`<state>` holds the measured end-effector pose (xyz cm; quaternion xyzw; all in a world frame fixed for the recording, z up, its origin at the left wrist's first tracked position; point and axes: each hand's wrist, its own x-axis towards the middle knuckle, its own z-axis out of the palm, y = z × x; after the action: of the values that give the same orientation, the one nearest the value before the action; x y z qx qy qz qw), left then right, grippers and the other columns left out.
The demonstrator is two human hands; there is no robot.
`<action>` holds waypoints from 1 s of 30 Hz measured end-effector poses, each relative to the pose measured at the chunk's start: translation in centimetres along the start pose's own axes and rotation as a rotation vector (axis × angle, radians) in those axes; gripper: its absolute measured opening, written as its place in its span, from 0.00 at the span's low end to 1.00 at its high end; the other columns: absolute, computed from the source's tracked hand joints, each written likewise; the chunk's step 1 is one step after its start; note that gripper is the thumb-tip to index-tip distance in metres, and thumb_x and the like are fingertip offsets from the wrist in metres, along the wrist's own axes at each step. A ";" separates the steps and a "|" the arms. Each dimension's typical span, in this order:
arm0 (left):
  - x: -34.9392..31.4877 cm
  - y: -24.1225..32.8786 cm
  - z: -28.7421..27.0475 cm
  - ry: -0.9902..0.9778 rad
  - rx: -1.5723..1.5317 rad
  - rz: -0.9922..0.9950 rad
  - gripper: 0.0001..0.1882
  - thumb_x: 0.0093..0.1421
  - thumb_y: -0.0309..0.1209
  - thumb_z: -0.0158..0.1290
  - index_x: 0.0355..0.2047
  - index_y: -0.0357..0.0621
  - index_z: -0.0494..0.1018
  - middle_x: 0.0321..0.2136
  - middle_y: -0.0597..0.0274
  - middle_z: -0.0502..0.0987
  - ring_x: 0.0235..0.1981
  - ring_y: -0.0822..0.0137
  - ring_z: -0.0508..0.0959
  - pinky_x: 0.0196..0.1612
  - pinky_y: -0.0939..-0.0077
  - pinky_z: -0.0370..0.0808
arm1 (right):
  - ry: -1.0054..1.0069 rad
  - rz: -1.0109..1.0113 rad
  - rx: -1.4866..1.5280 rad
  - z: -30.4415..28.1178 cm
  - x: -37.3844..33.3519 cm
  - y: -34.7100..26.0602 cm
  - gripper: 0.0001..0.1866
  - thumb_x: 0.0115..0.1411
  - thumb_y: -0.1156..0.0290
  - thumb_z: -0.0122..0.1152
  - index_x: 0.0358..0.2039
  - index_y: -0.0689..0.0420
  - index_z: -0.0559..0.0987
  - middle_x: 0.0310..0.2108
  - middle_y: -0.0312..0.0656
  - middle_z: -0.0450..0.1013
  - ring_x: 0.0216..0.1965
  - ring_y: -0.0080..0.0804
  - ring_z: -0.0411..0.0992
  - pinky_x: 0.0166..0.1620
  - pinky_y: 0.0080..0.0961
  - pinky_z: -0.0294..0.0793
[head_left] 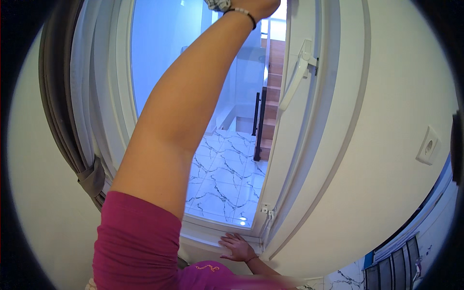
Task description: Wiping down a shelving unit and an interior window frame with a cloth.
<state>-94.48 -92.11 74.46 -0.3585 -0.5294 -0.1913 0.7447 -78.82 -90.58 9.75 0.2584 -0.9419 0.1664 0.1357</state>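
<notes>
My left arm reaches up across the view in a magenta sleeve, a beaded bracelet [240,10] at the wrist. Only part of my left hand [265,7] shows at the upper edge, with its fingers cut off. Bunched against it is a grey-and-white patterned cloth [218,4], which the hand appears to grip. Behind the arm is a white-framed window [232,179]. Low down, my right hand [238,248] lies palm down on the white window sill [203,237], fingers spread and holding nothing.
A white handle [294,79] juts from the frame at the right. A tied dark curtain [60,92] hangs at the left. A wall socket [427,145] is at the far right. Beyond the glass are a marbled tile floor [217,188], wooden stairs [273,96] and a black railing [260,125].
</notes>
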 end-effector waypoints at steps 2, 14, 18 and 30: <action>1.1 0.5 -1.5 -0.043 -0.008 -0.124 0.25 0.58 0.34 0.36 0.57 0.48 0.57 0.60 0.58 0.54 0.61 0.60 0.53 0.60 0.50 0.46 | 0.020 -0.009 0.004 -0.1 0.1 0.0 0.32 0.50 0.40 0.50 0.49 0.50 0.70 0.52 0.40 0.64 0.58 0.37 0.55 0.60 0.39 0.49; -4.5 -22.0 -5.2 0.251 -0.465 -0.363 0.22 0.55 0.27 0.40 0.53 0.46 0.61 0.50 0.57 0.68 0.54 0.61 0.64 0.55 0.75 0.60 | -0.008 0.009 0.025 -0.2 0.7 -0.4 0.33 0.50 0.39 0.50 0.49 0.51 0.70 0.53 0.38 0.63 0.59 0.36 0.54 0.61 0.37 0.48; -5.5 -21.1 -5.0 0.328 0.468 -0.738 0.24 0.55 0.34 0.43 0.53 0.46 0.59 0.48 0.52 0.69 0.51 0.55 0.67 0.51 0.71 0.64 | 0.010 -0.024 0.013 0.2 0.6 -0.5 0.33 0.50 0.39 0.50 0.48 0.51 0.71 0.53 0.38 0.64 0.59 0.36 0.55 0.61 0.37 0.49; -10.5 -1.1 -6.6 -0.179 -0.264 -0.022 0.27 0.57 0.30 0.35 0.59 0.48 0.52 0.59 0.51 0.53 0.61 0.58 0.53 0.61 0.49 0.39 | 0.004 0.021 -0.012 -0.4 0.4 -0.3 0.31 0.49 0.41 0.53 0.47 0.49 0.71 0.51 0.37 0.65 0.58 0.38 0.56 0.59 0.38 0.52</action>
<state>-94.76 -98.69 63.88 -0.4630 -0.5678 -0.2345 0.6389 -78.91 -90.84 10.35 0.2473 -0.9452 0.1627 0.1374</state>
